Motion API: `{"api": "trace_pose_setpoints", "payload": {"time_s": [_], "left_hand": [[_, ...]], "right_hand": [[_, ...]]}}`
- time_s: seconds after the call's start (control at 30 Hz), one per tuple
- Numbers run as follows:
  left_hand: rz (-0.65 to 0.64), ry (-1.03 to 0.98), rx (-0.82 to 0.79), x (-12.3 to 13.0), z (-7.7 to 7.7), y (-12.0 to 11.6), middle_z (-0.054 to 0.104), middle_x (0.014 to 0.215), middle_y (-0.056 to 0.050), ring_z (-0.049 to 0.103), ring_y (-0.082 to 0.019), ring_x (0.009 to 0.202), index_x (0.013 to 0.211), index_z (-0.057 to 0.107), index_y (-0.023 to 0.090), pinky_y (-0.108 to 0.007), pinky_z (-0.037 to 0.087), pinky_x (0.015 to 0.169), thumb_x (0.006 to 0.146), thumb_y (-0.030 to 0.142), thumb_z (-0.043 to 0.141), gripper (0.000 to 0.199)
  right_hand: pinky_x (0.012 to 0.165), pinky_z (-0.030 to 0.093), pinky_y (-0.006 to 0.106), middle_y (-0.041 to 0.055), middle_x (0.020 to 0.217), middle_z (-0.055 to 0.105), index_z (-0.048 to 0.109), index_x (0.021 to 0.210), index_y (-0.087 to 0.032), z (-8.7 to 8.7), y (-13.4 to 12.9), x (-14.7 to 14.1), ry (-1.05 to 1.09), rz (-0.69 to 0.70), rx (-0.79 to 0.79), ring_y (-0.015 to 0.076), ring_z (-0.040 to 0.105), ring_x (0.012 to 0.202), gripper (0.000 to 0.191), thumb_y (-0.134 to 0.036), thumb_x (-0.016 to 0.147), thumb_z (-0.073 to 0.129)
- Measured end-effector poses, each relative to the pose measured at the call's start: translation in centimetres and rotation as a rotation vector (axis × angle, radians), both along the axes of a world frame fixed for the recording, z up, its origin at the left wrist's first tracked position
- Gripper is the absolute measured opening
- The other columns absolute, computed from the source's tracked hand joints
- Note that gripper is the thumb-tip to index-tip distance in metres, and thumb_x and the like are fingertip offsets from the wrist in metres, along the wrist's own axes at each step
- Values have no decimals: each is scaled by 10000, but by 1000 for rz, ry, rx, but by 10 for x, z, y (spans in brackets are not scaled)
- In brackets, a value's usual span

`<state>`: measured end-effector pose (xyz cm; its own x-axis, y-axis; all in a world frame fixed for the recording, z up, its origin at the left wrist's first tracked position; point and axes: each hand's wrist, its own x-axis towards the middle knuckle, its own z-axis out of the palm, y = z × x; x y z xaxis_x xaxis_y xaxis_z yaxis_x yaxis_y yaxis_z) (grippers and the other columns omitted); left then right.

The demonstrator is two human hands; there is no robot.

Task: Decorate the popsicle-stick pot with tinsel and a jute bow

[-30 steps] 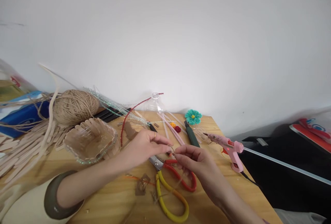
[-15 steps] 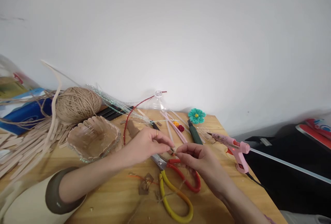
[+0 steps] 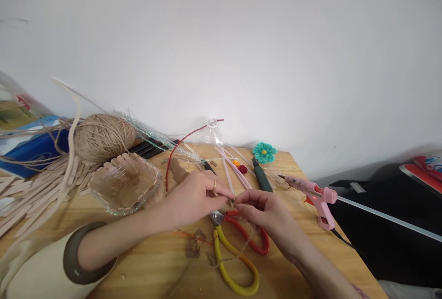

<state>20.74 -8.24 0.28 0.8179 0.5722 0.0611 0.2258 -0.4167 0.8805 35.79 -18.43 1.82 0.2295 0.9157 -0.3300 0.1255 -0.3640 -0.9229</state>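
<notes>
My left hand (image 3: pixel 198 197) and my right hand (image 3: pixel 260 204) meet fingertip to fingertip above the scissors. Both pinch a thin piece of twine (image 3: pixel 232 203); its small end between the fingers is hard to make out. A strand trails below my right hand across the handles of the scissors (image 3: pixel 238 262), one red and one yellow. Left of the handles lies a small brown square (image 3: pixel 196 243) with an orange strand. Beyond my hands are a yellow and a dark red flower (image 3: pixel 242 169).
A stick-edged bowl (image 3: pixel 126 184), a twine ball (image 3: pixel 105 137) and wooden sticks (image 3: pixel 37 197) lie left. At right rests a pink glue gun (image 3: pixel 321 197). Behind are a teal flower (image 3: pixel 264 152), a green-handled tool (image 3: pixel 262 178) and a clear bottle top (image 3: pixel 211 134).
My left hand has turned slightly, its fingers now more closed over the twine. My right hand has barely moved. The view has shifted a little.
</notes>
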Motion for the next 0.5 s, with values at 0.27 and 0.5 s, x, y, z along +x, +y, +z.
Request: {"api": "trace_pose_setpoints", "payload": {"time_s": [0.27, 0.5], "left_hand": [[-35, -133, 208, 1, 1, -6, 705, 772, -17, 585, -165, 768, 879, 740, 267, -276, 433, 748, 759, 107, 529, 291], [65, -110, -358, 2, 1, -5, 675, 858, -19, 608, -155, 767, 1068, 626, 216, -262, 450, 693, 723, 208, 611, 345]], "right_hand": [[473, 350, 207, -12, 569, 590, 640, 612, -156, -5, 3, -3, 6, -34, 2, 90, 484, 508, 227, -359, 570, 733], [448, 288, 203, -31, 553, 530, 609, 609, -154, -7, 1, -1, 49, -61, 33, 70, 393, 491, 235, -364, 591, 713]]}}
